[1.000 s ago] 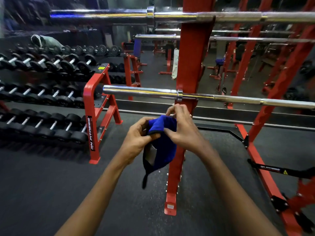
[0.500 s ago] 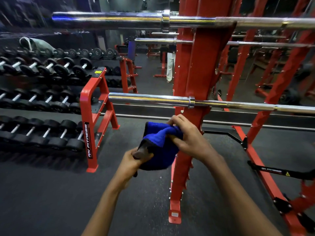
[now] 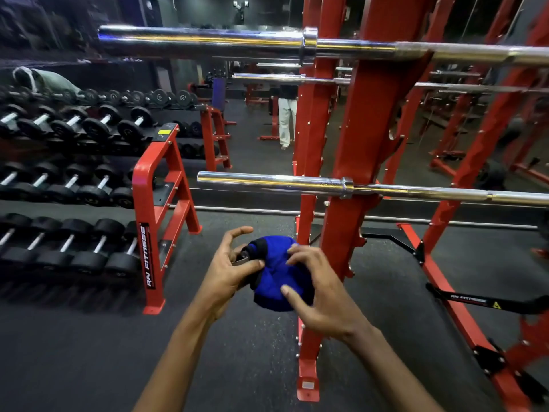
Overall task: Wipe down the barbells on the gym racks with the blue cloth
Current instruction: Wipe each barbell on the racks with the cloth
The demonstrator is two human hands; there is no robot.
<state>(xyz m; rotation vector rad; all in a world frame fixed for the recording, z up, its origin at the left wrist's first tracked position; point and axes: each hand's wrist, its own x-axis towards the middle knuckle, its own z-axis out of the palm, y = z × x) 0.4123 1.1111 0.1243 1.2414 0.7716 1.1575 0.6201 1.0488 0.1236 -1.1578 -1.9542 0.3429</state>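
A bunched blue cloth (image 3: 277,275) sits between both my hands at chest height, in front of a red rack upright (image 3: 353,162). My left hand (image 3: 228,269) pinches the cloth's dark edge with thumb and fingers. My right hand (image 3: 319,289) cups the cloth from the right, its fingers curled over it. A chrome barbell (image 3: 267,181) lies across the rack just above and beyond my hands. A second, thicker-looking barbell (image 3: 202,41) rests higher up, close to the camera. Neither hand touches a barbell.
A red dumbbell rack (image 3: 154,203) with several rows of black dumbbells (image 3: 71,239) fills the left. More red racks (image 3: 487,138) and barbells (image 3: 285,77) stand behind. A person's legs (image 3: 286,120) show far back. Black rubber floor (image 3: 89,352) lies below.
The cloth has been gathered from a hanging flap into a tight ball and lowered away from the lower barbell. Both hands shifted their hold around it, and the view moved closer to the rack.
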